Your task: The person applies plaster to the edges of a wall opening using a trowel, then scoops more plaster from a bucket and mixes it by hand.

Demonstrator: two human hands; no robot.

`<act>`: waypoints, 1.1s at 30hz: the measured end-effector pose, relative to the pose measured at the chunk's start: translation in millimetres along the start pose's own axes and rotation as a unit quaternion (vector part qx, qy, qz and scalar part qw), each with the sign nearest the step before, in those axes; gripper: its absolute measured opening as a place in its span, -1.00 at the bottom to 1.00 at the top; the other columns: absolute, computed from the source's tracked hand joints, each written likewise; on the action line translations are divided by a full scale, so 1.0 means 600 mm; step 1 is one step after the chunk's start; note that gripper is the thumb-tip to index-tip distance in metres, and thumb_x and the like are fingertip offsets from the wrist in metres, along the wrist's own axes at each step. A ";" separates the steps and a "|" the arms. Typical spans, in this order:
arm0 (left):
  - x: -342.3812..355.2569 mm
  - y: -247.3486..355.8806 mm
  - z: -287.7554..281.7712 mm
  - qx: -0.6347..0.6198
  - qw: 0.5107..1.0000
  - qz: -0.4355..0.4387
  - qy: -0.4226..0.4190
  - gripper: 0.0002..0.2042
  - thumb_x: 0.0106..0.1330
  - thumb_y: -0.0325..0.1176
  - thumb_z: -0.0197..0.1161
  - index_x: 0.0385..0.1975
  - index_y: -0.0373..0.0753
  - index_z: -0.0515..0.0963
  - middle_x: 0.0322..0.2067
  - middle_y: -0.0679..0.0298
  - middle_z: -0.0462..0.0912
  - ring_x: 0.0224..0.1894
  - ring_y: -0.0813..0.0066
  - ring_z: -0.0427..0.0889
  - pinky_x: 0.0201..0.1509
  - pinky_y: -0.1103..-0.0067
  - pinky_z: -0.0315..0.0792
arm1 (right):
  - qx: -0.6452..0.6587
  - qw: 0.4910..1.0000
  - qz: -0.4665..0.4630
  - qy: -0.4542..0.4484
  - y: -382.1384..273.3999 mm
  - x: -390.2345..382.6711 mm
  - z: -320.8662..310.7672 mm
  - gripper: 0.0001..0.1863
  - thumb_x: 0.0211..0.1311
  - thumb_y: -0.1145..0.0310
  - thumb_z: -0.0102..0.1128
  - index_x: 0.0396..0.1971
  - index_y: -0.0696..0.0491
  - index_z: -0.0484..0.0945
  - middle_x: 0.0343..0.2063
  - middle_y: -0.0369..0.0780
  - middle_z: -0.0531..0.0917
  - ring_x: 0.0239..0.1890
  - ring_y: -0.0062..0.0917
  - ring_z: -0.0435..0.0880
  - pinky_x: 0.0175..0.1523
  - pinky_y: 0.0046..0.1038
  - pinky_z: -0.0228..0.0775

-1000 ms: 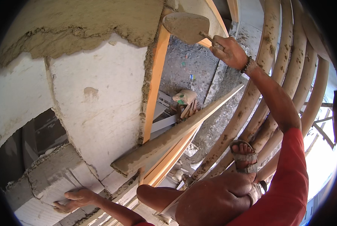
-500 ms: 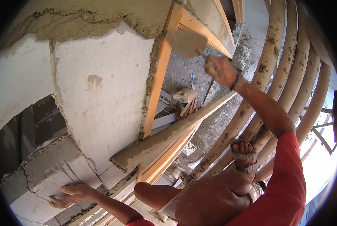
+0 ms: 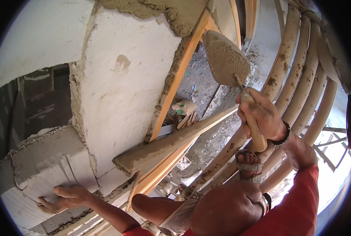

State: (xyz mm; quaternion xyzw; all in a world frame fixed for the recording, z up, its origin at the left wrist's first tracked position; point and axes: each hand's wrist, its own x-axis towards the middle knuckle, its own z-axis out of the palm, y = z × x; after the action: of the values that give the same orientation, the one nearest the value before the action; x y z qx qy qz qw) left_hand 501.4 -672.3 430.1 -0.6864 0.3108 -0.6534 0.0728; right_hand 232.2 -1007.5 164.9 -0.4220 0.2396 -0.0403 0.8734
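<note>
White block wall behind, trowel blade up-left – seemingly, right hand gripping

Trowel handle inside right hand

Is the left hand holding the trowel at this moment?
No, the left hand lies flat on a grey block in the wall, while the right hand grips the trowel by its wooden handle.

Right hand grips trowel; left hand flat on white block.
</note>
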 end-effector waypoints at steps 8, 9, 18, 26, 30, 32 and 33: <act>0.015 0.002 -0.007 0.004 0.999 0.040 0.001 -0.35 0.46 0.12 0.01 0.26 -0.37 0.26 0.27 0.05 0.33 0.41 -0.05 0.04 0.42 -0.03 -0.04 | -0.021 0.999 0.035 0.032 -0.042 0.012 0.044 -0.69 0.44 0.18 0.01 -0.10 0.14 0.41 -0.56 -0.27 0.50 -0.73 -0.62 0.52 -0.70 -0.56 0.39; 0.013 0.004 -0.006 0.006 0.999 0.045 -0.001 -0.36 0.47 0.11 0.01 0.26 -0.37 0.26 0.27 0.07 0.34 0.41 -0.05 0.05 0.42 -0.03 -0.05 | -0.032 0.999 0.040 0.018 -0.038 0.012 0.049 -0.70 0.44 0.18 0.01 -0.11 0.13 0.41 -0.56 -0.27 0.50 -0.73 -0.62 0.51 -0.69 -0.57 0.39; 0.019 0.002 -0.011 0.001 0.998 0.062 -0.003 -0.37 0.47 0.09 0.02 0.25 -0.38 0.26 0.27 0.06 0.34 0.40 -0.03 0.05 0.42 0.00 -0.08 | -0.185 0.977 0.090 -0.052 -0.073 -0.009 0.089 -0.77 0.42 0.27 0.04 -0.37 0.11 0.36 -0.61 -0.32 0.47 -0.74 -0.62 0.54 -0.66 -0.52 0.41; 0.015 -0.006 -0.006 0.008 0.995 0.097 -0.010 -0.35 0.46 0.14 0.01 0.27 -0.35 0.25 0.28 0.02 0.32 0.39 -0.02 0.06 0.40 0.01 -0.09 | -0.234 0.972 0.017 -0.022 -0.041 -0.016 0.104 -0.75 0.44 0.27 0.05 -0.32 0.16 0.40 -0.59 -0.26 0.46 -0.67 -0.56 0.54 -0.56 -0.48 0.41; 0.014 -0.022 -0.011 0.021 0.994 0.104 -0.022 -0.31 0.44 0.15 0.05 0.28 -0.36 0.22 0.28 0.03 0.31 0.41 -0.05 0.04 0.41 0.01 -0.12 | -0.357 0.922 0.048 -0.142 -0.027 -0.034 0.160 -0.76 0.43 0.28 0.08 -0.33 0.17 0.42 -0.55 -0.20 0.47 -0.48 -0.46 0.54 -0.35 -0.36 0.40; 0.012 -0.031 -0.014 0.018 0.994 0.102 -0.027 -0.31 0.43 0.15 0.07 0.28 -0.36 0.21 0.29 0.04 0.31 0.41 -0.06 0.03 0.41 0.01 -0.12 | -0.379 0.905 0.075 -0.176 -0.033 -0.032 0.170 -0.77 0.43 0.28 0.08 -0.33 0.15 0.42 -0.55 -0.20 0.47 -0.49 -0.47 0.54 -0.35 -0.36 0.40; 0.010 -0.030 -0.014 0.017 0.994 0.106 -0.026 -0.31 0.43 0.14 0.07 0.28 -0.37 0.21 0.29 0.05 0.32 0.41 -0.05 0.03 0.41 0.02 -0.12 | -0.382 0.895 -0.145 -0.176 -0.025 -0.021 0.165 -0.78 0.44 0.29 0.06 -0.34 0.14 0.41 -0.59 -0.25 0.48 -0.58 -0.53 0.54 -0.42 -0.44 0.44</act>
State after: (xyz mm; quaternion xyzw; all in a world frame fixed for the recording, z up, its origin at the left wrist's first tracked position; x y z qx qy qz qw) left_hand 499.5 -658.5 445.6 -0.6651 0.3683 -0.6293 0.1614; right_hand 268.0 -942.6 233.6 -0.7536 0.0149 0.0032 0.6571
